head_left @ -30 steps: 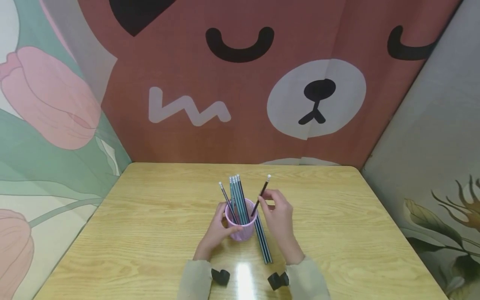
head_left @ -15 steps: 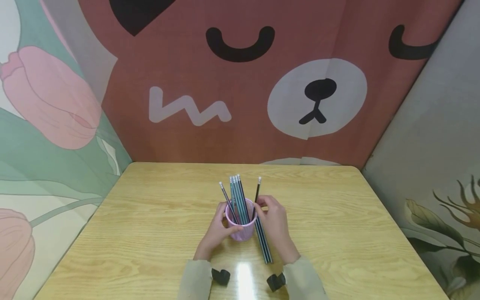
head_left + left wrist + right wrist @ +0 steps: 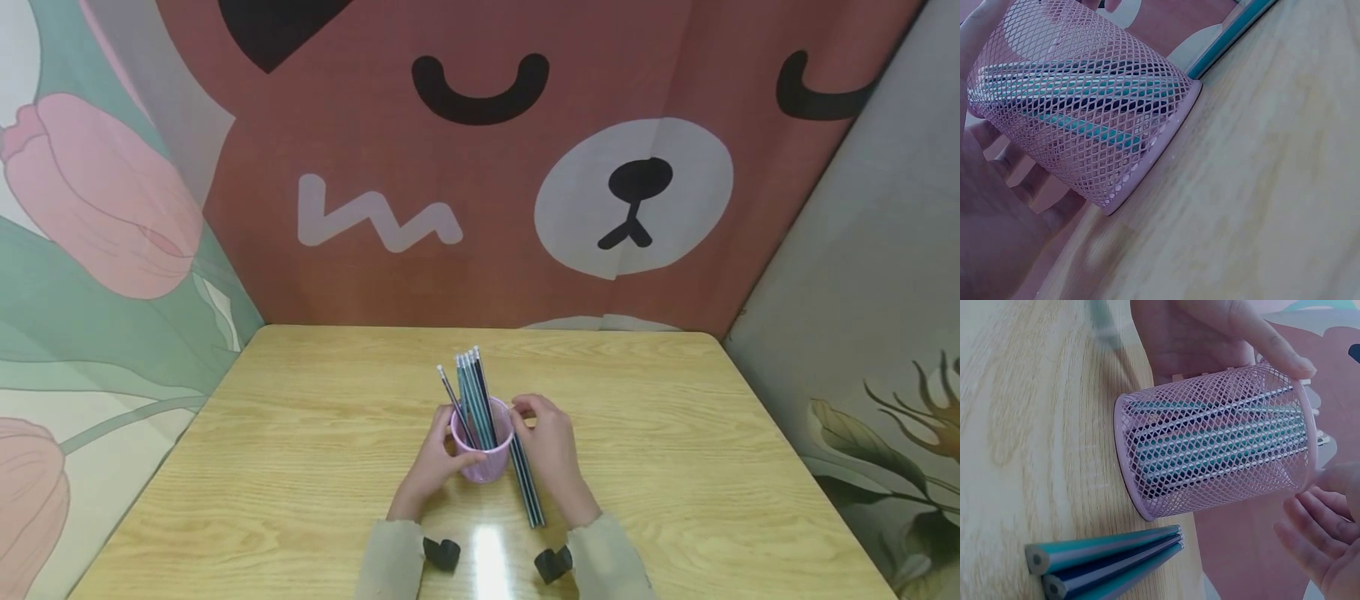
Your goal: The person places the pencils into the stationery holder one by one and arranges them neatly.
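A pink mesh pencil cup [image 3: 486, 470] stands upright on the table, with several teal and dark striped pencils [image 3: 476, 396] leaning inside, white eraser ends up. My left hand [image 3: 433, 468] grips the cup from its left side, thumb along the near rim, as the right wrist view also shows the cup [image 3: 1216, 440] with the left thumb [image 3: 1279, 353] at its rim. At the right of the rim is my right hand [image 3: 552, 440], its fingers loosely bent with no pencil in them. Beside the cup, three striped pencils [image 3: 1107, 556] lie together on the tabletop.
The wooden table [image 3: 300, 467] runs back to a wall hanging [image 3: 480, 275] with a bear face. Flower-printed hangings flank it at left [image 3: 112, 333] and right [image 3: 840, 333]. A bright light reflection lies on the near tabletop.
My right hand lowered a dark pencil into the cup and let go of it; the pencil now leans with the others. The left hand has kept its hold on the cup.
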{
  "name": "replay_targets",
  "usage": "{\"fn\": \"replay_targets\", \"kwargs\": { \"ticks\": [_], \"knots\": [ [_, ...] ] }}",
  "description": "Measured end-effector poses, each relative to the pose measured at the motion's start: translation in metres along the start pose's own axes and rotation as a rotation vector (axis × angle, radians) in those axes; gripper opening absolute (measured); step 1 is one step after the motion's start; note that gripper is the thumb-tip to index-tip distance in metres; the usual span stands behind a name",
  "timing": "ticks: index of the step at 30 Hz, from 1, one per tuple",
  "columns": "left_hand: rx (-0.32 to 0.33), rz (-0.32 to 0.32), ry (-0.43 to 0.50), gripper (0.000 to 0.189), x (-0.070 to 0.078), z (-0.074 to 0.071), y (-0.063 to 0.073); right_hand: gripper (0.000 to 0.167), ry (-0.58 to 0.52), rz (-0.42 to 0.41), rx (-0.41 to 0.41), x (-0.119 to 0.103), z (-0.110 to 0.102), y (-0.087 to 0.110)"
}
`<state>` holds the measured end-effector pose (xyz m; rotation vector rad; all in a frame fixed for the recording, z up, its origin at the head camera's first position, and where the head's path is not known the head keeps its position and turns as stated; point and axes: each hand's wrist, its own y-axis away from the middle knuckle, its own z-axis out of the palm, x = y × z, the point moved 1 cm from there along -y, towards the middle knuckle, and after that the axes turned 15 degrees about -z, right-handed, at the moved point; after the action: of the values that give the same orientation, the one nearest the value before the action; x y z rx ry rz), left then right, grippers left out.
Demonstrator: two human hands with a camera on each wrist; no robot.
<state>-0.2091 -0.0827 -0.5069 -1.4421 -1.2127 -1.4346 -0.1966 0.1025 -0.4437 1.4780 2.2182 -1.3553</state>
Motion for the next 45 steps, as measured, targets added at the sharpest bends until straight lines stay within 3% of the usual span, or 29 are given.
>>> {"fn": "replay_targets", "kwargs": {
  "ticks": [10, 18, 23, 29, 34, 45],
  "knots": [
    [0.004, 0.009, -0.011, 0.081, 0.000, 0.001, 0.001, 0.020, -0.024, 0.178, -0.085, 0.009, -0.004, 0.002],
    [0.017, -0.019, 0.006, 0.083, 0.000, 0.001, 0.001, 0.020, 0.067, 0.232, -0.289, 0.025, 0.002, 0.007],
    [0.003, -0.012, -0.001, 0.084, 0.001, 0.001, 0.001, 0.019, 0.055, 0.312, -0.375, 0.029, 0.005, 0.012],
    [-0.005, -0.004, -0.008, 0.083, 0.001, 0.000, 0.000, 0.014, 0.118, 0.302, -0.451, 0.030, 0.010, 0.016],
    [0.009, 0.001, -0.013, 0.083, 0.000, 0.000, 0.001, 0.021, 0.148, 0.282, -0.502, 0.026, 0.010, 0.016],
    [0.012, -0.010, -0.012, 0.084, 0.002, 0.001, 0.002, 0.023, 0.138, 0.322, -0.520, 0.028, 0.010, 0.017]
  ]
}}
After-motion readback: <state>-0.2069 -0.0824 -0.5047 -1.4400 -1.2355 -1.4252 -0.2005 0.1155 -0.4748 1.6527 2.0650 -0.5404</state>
